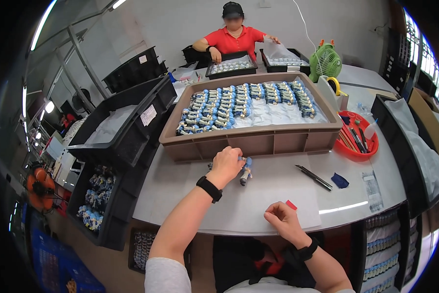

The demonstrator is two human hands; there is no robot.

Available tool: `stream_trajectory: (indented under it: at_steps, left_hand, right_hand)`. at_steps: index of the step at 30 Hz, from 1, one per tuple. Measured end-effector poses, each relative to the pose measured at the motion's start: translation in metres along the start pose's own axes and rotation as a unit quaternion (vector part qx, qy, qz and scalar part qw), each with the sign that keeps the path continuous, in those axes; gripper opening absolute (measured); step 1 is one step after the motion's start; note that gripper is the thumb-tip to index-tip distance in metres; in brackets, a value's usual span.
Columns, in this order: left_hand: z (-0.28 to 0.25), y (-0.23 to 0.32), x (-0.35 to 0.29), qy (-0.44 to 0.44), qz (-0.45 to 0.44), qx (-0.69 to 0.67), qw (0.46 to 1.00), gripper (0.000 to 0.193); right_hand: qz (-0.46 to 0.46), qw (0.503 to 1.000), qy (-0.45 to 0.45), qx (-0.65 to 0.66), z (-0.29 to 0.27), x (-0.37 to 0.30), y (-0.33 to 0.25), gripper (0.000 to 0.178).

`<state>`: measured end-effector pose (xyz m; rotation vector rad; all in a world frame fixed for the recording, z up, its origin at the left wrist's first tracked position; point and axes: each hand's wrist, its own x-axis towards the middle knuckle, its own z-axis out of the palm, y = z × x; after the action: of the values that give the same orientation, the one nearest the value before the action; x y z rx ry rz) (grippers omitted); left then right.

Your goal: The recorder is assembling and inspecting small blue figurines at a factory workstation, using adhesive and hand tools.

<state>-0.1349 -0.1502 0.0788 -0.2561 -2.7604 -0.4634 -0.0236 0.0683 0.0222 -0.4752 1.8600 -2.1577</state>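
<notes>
Over the white table sheet my left hand is closed around small blue-and-white figurines. One figurine sticks out on the right of the fingers, and a bit of another shows on the left; the rest is covered by the hand. My right hand rests near the table's front edge with its fingers curled in and the fingertips together. Whether anything is between them is hidden. A small red piece lies just beyond its knuckles. In front of my left hand stands a brown tray with several rows of figurines on white lining.
Right of the sheet lie a black pen and a dark blue scrap. A red bowl holds tools. Black crates flank the left; a lined black crate stands right. Across the table, a person in red handles trays.
</notes>
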Motion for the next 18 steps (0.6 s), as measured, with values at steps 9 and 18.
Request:
stream_trajectory:
  at_steps: [9, 18]
  left_hand:
    - [-0.027, 0.057, -0.074, -0.064, -0.169, -0.602, 0.778, 0.026]
    - [0.040, 0.081, -0.119, 0.098, -0.269, -0.689, 0.665, 0.030]
  right_hand:
    - [-0.008, 0.998, -0.024, 0.056, -0.012, 0.004, -0.003, 0.039]
    - [0.028, 0.999, -0.023, 0.023, -0.013, 0.001, 0.001, 0.037]
